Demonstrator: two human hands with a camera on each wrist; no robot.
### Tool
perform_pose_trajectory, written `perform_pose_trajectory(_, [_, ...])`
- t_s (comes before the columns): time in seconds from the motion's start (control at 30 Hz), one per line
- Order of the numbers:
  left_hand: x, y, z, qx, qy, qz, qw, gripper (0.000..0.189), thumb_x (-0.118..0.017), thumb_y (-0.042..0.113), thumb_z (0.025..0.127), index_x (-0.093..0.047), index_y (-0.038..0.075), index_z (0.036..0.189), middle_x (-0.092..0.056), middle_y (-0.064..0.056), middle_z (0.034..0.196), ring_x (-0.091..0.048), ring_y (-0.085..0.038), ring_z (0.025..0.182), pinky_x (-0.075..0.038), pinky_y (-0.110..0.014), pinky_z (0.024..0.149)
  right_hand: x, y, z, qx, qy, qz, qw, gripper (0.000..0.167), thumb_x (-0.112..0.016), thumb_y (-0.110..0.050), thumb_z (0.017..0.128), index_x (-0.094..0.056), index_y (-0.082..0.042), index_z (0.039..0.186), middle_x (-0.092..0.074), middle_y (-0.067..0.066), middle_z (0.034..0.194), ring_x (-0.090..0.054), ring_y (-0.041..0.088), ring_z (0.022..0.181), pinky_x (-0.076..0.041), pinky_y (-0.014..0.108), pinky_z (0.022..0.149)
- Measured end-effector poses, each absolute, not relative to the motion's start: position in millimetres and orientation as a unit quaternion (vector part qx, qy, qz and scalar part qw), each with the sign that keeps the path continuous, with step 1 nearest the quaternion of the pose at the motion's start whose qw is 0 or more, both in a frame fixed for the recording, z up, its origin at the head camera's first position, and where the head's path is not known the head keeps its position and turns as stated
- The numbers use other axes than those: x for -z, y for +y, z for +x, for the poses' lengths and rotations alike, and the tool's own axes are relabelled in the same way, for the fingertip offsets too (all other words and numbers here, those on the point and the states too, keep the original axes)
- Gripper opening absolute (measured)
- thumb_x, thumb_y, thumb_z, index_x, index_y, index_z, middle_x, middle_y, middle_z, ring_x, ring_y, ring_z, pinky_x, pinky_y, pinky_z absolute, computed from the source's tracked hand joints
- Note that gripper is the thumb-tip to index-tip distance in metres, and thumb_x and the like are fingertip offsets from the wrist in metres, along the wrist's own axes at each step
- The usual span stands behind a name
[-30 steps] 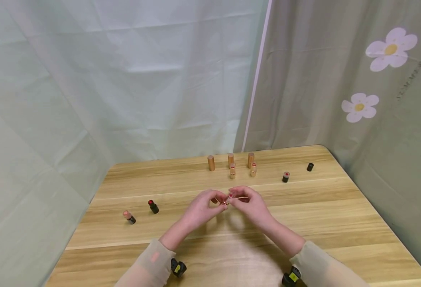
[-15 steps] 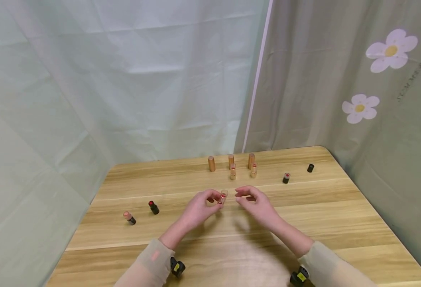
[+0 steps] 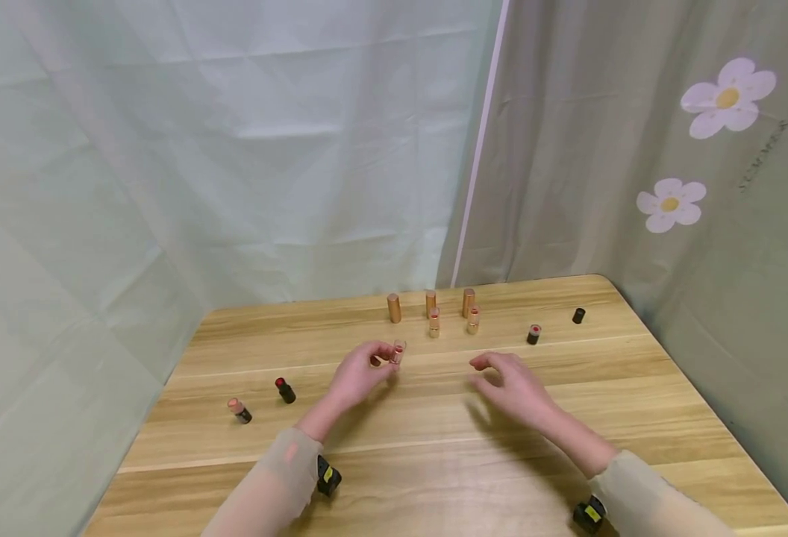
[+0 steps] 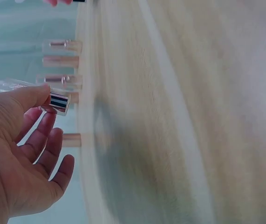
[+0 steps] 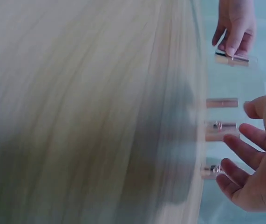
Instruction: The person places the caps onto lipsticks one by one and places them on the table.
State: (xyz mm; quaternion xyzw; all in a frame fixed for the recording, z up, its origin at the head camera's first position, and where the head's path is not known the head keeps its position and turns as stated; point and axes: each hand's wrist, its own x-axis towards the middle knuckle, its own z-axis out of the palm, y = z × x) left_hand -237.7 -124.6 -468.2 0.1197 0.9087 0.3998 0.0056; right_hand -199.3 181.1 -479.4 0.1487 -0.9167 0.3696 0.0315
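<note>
From afar I see pale beige sleeves point(image 3: 269, 477). The black wrist cameras point(image 3: 327, 486) each bear a yellow marking point(image 3: 592, 513).

Shiny clear-topped tube point(image 4: 58, 102) in the left hand point(image 4: 16, 163), copper tubes point(image 4: 60, 61) beyond.

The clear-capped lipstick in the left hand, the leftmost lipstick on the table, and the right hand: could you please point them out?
Held clear-capped lipstick point(image 3: 398, 354), head view: middle of its length.
Leftmost lipstick point(image 3: 239, 411), head view: middle, where pink meets black.
Right hand point(image 3: 513, 386), head view: back of the hand.
</note>
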Motion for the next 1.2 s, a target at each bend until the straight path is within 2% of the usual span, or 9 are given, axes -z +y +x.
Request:
perform_pose_trajectory(0.2, [473, -126, -256, -0.387, 0.916, 0.106, 0.007, 0.016, -0.077, 0.018, 0.093, -0.072, 0.013, 0.106, -0.07, 0.001, 0.104, -0.063, -0.021, 0.098, -0.052, -0.042, 0.089, 487, 192, -202, -0.275, -0.941, 0.184, 0.071, 0.033, -0.074, -0.028, 0.095, -0.071, -0.012, 0.124, -0.07, 0.003, 0.125, -0.056, 0.029, 0.122, -0.043, 0.052, 0.105])
perform_pose_trajectory(0.63, [481, -118, -292, -0.369, 0.928, 0.06, -0.005, 0.018, -0.077, 0.017, 0.092, -0.07, 0.01, 0.107, -0.071, -0.002, 0.101, -0.066, -0.023, 0.098, -0.052, -0.045, 0.09, 498, 207, -202, -0.166, -0.95, 0.229, 0.135, 0.041, -0.079, -0.027, 0.089, -0.07, -0.011, 0.125, -0.069, 0.008, 0.122, -0.057, 0.033, 0.12, -0.044, 0.056, 0.104])
perform_pose_trajectory(0.97, [486, -113, -306, -0.369, 0.929, 0.044, -0.005, 0.023, -0.074, 0.02, 0.095, -0.069, 0.006, 0.113, -0.072, -0.007, 0.106, -0.066, -0.027, 0.099, -0.052, -0.047, 0.09, 498, 207, -200, -0.165, -0.945, 0.244, 0.143, 0.042, -0.08, -0.028, 0.089, -0.07, -0.011, 0.125, -0.069, 0.006, 0.122, -0.058, 0.031, 0.119, -0.044, 0.055, 0.104])
perform_pose_trajectory(1.2, [488, -111, -313, -0.382, 0.924, 0.027, -0.002, 0.027, -0.073, 0.022, 0.096, -0.066, 0.006, 0.117, -0.071, -0.01, 0.112, -0.066, -0.029, 0.106, -0.051, -0.049, 0.094, 500, 207, -199, -0.166, -0.946, 0.241, 0.137, 0.042, -0.079, -0.03, 0.09, -0.07, -0.012, 0.126, -0.069, 0.005, 0.123, -0.059, 0.03, 0.118, -0.046, 0.053, 0.102])
